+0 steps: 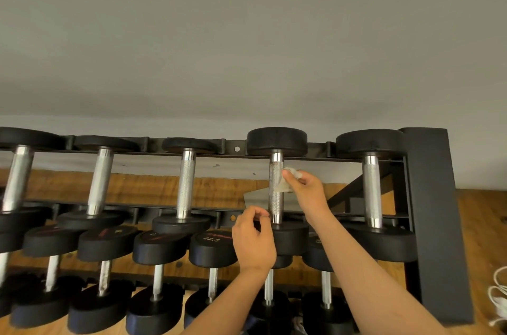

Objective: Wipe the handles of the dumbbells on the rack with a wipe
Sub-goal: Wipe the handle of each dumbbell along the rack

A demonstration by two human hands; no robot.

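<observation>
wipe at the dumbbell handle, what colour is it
White; the wipe shows best in the head view.

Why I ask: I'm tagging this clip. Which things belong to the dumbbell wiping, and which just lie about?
Job: wipe pinched in the right hand; knurled handle it touches; left hand beside that dumbbell's near head; other dumbbell handles on the black rack.
Lying about: white cord on the wooden floor, far right.
</observation>
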